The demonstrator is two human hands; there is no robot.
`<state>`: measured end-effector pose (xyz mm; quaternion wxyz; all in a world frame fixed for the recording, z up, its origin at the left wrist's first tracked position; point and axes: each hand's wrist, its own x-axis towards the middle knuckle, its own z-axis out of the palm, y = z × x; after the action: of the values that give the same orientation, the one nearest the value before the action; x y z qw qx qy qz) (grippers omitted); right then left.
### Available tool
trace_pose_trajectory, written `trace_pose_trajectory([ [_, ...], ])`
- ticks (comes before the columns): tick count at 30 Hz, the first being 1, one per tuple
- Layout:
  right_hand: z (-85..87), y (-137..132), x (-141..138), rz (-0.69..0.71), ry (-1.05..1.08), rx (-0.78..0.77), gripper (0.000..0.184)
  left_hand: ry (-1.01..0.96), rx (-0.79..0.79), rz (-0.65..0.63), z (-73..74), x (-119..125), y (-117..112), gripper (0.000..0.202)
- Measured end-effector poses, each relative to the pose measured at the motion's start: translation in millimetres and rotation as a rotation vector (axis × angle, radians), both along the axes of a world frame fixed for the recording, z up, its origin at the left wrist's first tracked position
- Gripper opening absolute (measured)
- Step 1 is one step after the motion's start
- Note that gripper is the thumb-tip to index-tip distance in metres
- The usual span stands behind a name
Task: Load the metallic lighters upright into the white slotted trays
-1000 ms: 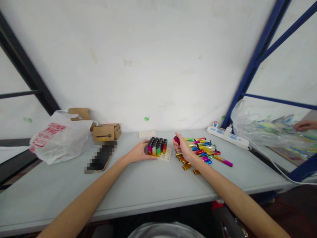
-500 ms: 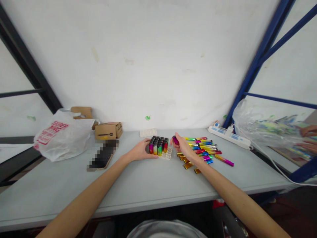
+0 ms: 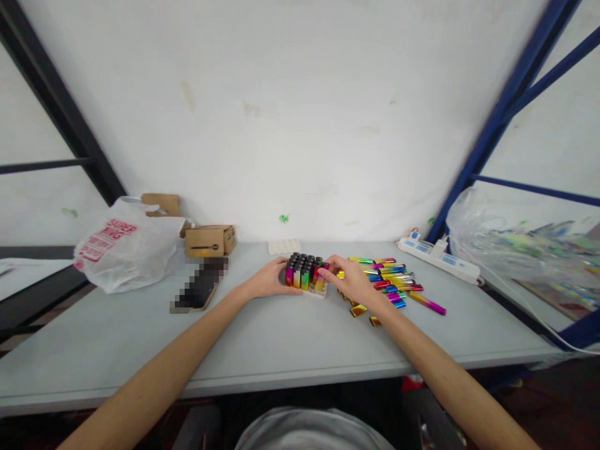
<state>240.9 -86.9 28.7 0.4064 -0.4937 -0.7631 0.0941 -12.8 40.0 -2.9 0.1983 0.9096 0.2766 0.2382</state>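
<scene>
Bracing the upright black-topped lighters (image 3: pixel 301 272) in the left hand (image 3: pixel 272 279), with thumb in front and fingers behind, spread around their left side. Pinching 1 tilted yellow-and-magenta lighter (image 3: pixel 320 283) in the right hand (image 3: pixel 349 278), with thumb and fingertips nearly together, over the pale tray (image 3: pixel 320 294) just below them; cannot tell if seated. Can see loose shiny coloured pieces (image 3: pixel 394 279) just right of the right fingers, a power strip (image 3: pixel 438 261) farther right, a phone (image 3: pixel 202 286) well left of the left fingers.

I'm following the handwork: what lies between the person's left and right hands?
In the head view, black-topped lighters stand in a pale tray between the left hand and right hand.
</scene>
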Motion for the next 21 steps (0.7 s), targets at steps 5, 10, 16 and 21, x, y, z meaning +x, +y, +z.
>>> trace_pose_trajectory([
  [5,-10.9,7,-2,-0.027,-0.211,-0.024,0.026,0.002,0.019,-0.008,-4.1,-1,3,0.085],
  [10,-6.2,11,2,-0.048,-0.406,-0.03,0.026,0.012,0.023,-0.009,-7.6,-2,6,0.086],
  [16,1.1,13,-10,-0.191,-0.495,-0.008,0.035,0.016,0.019,-0.016,-4.7,-2,4,0.085],
  [21,7.5,13,-6,-0.115,-0.508,-0.091,0.029,0.002,0.004,-0.009,-0.6,-1,1,0.083],
])
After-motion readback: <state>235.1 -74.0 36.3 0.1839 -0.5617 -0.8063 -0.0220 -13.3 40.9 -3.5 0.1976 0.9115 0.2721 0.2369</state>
